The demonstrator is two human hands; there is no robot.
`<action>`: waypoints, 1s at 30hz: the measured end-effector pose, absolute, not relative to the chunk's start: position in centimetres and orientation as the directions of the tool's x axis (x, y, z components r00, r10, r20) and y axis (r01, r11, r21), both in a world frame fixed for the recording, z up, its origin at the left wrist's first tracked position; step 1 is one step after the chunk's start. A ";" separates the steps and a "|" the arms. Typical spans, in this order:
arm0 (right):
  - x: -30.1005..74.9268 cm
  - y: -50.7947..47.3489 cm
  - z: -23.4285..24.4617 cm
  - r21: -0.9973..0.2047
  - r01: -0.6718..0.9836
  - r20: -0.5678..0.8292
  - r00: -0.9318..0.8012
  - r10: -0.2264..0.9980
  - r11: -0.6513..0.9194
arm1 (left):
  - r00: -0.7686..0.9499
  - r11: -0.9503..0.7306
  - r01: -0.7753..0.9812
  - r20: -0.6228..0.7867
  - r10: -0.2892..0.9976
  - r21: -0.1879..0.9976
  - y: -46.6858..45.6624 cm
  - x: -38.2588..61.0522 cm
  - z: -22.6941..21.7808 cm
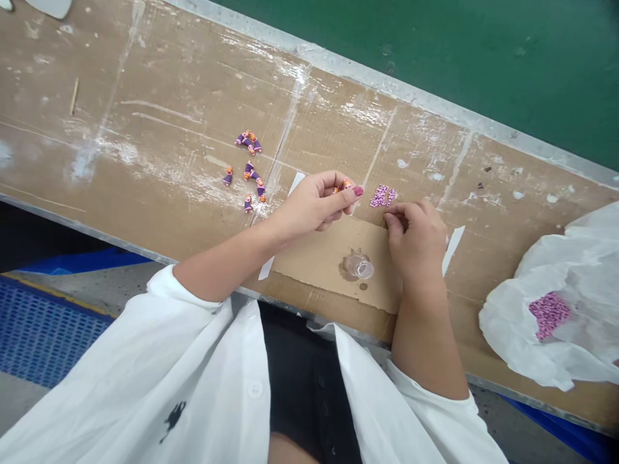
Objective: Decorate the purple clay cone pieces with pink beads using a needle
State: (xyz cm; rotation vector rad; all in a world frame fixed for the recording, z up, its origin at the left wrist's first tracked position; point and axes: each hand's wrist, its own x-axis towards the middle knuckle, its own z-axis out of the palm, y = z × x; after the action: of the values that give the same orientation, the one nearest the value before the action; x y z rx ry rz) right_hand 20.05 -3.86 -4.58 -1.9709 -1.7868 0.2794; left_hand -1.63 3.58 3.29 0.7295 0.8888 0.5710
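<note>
Figurine (347, 184) sits in left grip (312, 206), beads (382, 196) and cup (359, 265) near right grip (418, 237), hold unclear.

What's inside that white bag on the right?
A heap of small pinkish pieces shows in the opening of the white bag. Crumpled folds cover the rest, so whether more lies beneath can't be seen.

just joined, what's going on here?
A person's left hand is holding a small figurine, mostly hidden by the fingers. The right hand is down beside a small pile of pink-purple pieces; can't tell if it's gripping one. A small clear cup sits on the cardboard sheet between the forearms. More figurines lie off to the left, and a white bag at right holds more pink-purple bits.
</note>
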 end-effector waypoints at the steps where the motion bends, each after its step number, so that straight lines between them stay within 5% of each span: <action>1: 20.0 -3.7 -4.7 -0.448 0.892 0.144 0.135 0.980 -0.057 | 0.529 0.624 -0.126 -0.480 0.700 0.771 3.5 -1.6 3.3; 6: 20.0 -3.5 -4.3 -0.434 0.901 0.144 0.088 0.986 -0.016 | 0.583 0.617 0.016 -0.508 0.634 0.787 3.0 -1.3 3.2; 14: 18.5 -5.5 0.2 -0.844 0.483 0.219 -0.087 0.972 0.233 | 0.690 0.558 0.053 -0.435 0.579 0.828 2.3 -0.8 2.4; 23: 17.4 -5.9 1.1 -0.830 0.487 0.259 -0.096 0.961 0.272 | 0.718 0.420 0.044 -0.321 0.617 0.906 2.6 -0.8 1.2; 30: 16.2 -6.2 1.1 -0.815 0.468 0.414 0.057 0.908 0.342 | 0.741 0.528 -0.095 -0.294 0.603 0.844 1.9 -0.8 1.6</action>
State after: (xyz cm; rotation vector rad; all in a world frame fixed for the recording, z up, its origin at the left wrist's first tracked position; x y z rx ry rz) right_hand 16.16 -6.20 1.15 -1.2811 -1.5736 0.5343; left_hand -0.81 1.91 1.63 0.9300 0.6178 0.4505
